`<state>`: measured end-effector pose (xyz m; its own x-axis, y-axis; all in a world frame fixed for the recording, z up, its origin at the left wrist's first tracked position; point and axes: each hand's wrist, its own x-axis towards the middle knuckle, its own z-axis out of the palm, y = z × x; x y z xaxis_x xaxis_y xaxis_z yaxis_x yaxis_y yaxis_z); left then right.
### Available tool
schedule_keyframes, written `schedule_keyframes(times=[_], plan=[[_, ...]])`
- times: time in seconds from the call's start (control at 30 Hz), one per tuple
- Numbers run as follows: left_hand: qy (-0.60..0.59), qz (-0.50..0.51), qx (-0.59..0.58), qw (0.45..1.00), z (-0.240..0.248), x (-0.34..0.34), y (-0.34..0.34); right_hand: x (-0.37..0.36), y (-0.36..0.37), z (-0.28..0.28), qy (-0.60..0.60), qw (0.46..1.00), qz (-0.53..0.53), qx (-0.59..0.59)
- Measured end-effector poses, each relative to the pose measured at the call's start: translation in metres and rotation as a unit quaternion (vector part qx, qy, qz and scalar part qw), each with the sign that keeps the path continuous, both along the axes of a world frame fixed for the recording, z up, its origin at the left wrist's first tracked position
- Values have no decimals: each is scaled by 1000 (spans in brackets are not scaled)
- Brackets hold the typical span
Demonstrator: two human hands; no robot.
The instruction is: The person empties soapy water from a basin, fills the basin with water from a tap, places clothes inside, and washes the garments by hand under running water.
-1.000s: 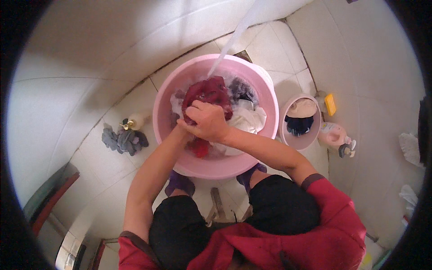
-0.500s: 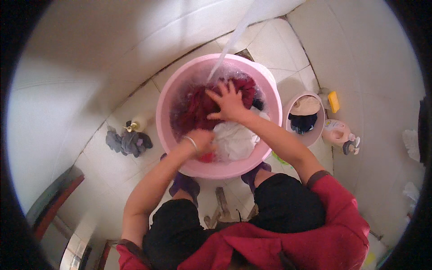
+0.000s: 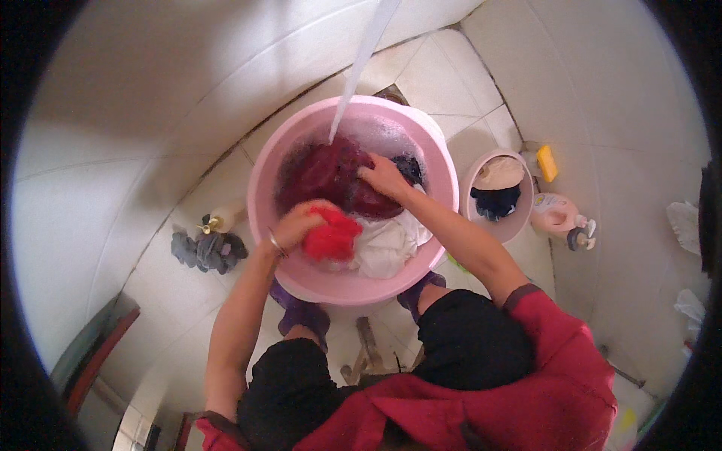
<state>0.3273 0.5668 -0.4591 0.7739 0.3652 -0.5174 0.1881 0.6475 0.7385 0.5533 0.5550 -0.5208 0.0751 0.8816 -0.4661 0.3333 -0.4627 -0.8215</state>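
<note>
A large pink basin [image 3: 445, 161] in front of me holds foamy water and wet laundry. My left hand [image 3: 298, 222] is closed on a bright red cloth [image 3: 332, 236], lifted at the basin's near left. My right hand [image 3: 385, 179] has its fingers curled into a dark red garment [image 3: 320, 177] lying in the water; its fingertips are partly hidden. Under the right forearm lies a white cloth [image 3: 385, 249], bunched on the near side. Beyond the right wrist shows a dark cloth [image 3: 409, 168]. A water stream [image 3: 353, 83] falls onto the dark red garment.
A smaller pink tub [image 3: 471, 167] with beige and dark cloths stands right of the basin. Beside it are a pink bottle [image 3: 555, 213] and a yellow block [image 3: 547, 164]. Grey cloths [image 3: 214, 252] lie on the tiled floor at left. A wooden stool [image 3: 367, 342] shows between my legs.
My left hand has moved left and up with the bright red cloth. My right hand, spread over the dark red garment before, has curled its fingers into it. The view has shifted slightly.
</note>
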Motion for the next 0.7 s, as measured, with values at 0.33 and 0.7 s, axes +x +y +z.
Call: schedule_keyframes(times=[0.33, 0.7], plan=[[-228, 249, -161, 927, 45, 29, 34, 24, 14, 86, 15, 988, 65, 143], [161, 336, -156, 915, -71, 42, 17, -38, 22, -2, -287, 932, 118, 188]])
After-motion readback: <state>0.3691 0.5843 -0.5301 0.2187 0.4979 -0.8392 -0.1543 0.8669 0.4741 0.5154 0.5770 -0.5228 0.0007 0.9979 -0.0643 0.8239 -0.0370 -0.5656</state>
